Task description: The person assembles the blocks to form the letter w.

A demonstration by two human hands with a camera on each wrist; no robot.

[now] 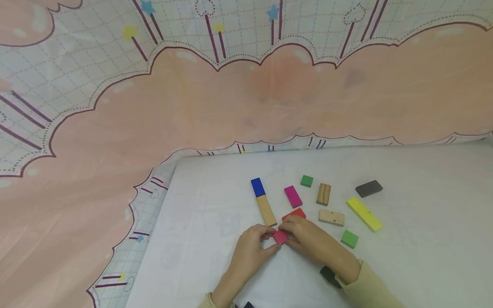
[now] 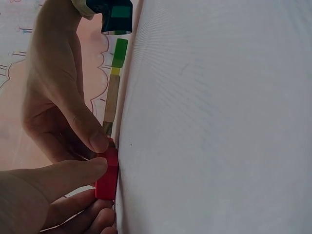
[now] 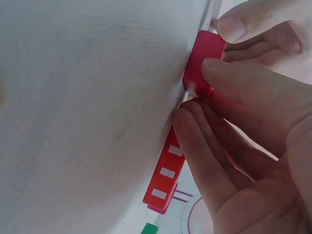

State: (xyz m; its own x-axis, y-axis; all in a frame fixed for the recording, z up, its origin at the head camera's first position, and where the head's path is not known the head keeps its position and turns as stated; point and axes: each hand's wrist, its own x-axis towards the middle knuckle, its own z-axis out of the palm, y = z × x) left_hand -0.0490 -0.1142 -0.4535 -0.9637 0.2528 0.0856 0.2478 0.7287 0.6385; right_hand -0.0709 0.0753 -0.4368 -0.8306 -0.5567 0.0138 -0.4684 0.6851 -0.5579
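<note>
Between both hands, low on the white table, is a small pinkish-red block (image 1: 280, 236). My left hand (image 1: 250, 248) pinches it from the left, its thumb on the near side in the left wrist view. From the right, my right hand (image 1: 313, 241) pinches the same block (image 3: 200, 61), thumb on its face and fingertips at the end. Just beyond the hands lies a wooden block (image 1: 266, 210), end to end with a blue block (image 1: 258, 187). A red block with white squares (image 3: 165, 168) sits behind the right fingers, partly hidden by them in the head view.
Right of the hands lie a magenta block (image 1: 293, 196), green blocks (image 1: 349, 239), a striped wooden block (image 1: 323, 194), a plain wooden block (image 1: 331, 217), a yellow block (image 1: 364, 214) and a black block (image 1: 369, 188). A patterned cloth (image 1: 231, 107) borders the white table (image 1: 192, 222).
</note>
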